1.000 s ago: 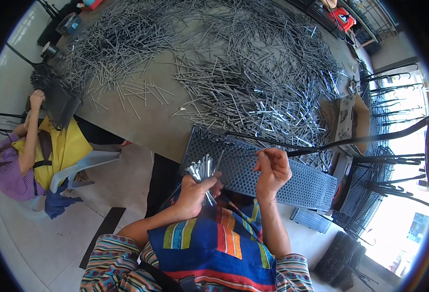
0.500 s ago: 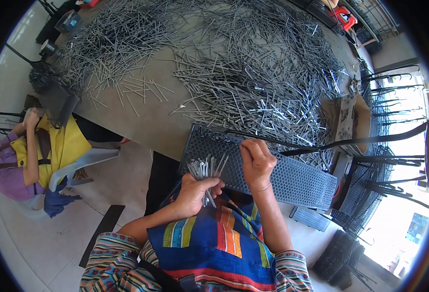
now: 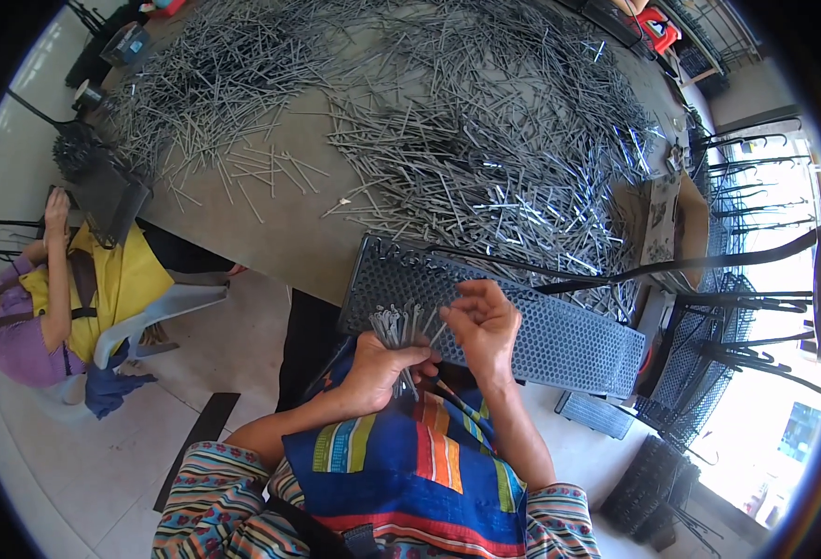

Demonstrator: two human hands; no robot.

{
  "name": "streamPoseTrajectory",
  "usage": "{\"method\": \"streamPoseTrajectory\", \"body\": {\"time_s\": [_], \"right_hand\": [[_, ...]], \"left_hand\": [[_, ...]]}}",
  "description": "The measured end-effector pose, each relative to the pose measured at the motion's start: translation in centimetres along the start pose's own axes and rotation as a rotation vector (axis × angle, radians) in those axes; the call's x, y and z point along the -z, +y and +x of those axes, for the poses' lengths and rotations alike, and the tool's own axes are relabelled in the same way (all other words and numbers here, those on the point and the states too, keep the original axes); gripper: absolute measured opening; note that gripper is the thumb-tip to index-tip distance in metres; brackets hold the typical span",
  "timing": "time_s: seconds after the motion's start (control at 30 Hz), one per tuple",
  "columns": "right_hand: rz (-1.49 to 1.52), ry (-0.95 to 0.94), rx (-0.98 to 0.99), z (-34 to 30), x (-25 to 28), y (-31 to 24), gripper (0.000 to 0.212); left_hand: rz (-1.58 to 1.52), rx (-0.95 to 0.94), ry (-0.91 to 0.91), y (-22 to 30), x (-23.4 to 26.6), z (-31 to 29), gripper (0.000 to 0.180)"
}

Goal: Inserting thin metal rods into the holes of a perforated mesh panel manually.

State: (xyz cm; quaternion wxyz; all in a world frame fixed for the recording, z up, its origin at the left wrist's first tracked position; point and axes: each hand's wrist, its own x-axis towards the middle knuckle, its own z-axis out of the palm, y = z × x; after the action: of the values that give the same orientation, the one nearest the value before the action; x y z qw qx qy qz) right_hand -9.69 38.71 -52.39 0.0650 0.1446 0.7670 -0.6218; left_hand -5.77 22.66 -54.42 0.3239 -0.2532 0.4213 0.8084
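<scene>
My left hand (image 3: pixel 373 374) is closed round a bundle of thin grey metal rods (image 3: pixel 395 326), whose looped ends fan out above the fingers. Close on its right, my right hand (image 3: pixel 488 337) pinches the upper end of one rod leaning out of the bundle, thumb against forefinger, the other fingers curled. Both hands are over the near edge of a dark perforated metal rack (image 3: pixel 573 347), which lies at a slant between me and the table. Small dark hooks or pins sit along the rack's far left edge.
Heaps of loose rods (image 3: pixel 485 168) cover much of the table (image 3: pixel 271 238). A long dark curved bar (image 3: pixel 708 268) reaches across from the right, near an opened cardboard box (image 3: pixel 690 228). Racks with hooks line the right side. A co-worker in yellow (image 3: pixel 131 275) sits at left.
My right hand has come down and left from above the rack to the bundle, meeting a rod there. My left hand has barely shifted. The co-worker's hand has moved up.
</scene>
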Motion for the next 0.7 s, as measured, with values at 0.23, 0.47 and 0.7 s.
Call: {"method": "streamPoseTrajectory", "body": {"time_s": [0.23,0.47,0.7], "right_hand": [[0.605,-0.137,-0.114,-0.3,1.5,2.8,0.012],[0.37,0.335,0.271,-0.6,2.9,1.9,0.008],[-0.187,0.352,0.656,1.7,2.0,2.3,0.013]], "left_hand": [[-0.109,0.203,-0.066,0.3,0.3,0.0,0.014],[-0.049,0.078,0.057,0.4,-0.3,0.0,0.016],[0.015,0.024,0.01,-0.3,-0.2,0.4,0.018]]}}
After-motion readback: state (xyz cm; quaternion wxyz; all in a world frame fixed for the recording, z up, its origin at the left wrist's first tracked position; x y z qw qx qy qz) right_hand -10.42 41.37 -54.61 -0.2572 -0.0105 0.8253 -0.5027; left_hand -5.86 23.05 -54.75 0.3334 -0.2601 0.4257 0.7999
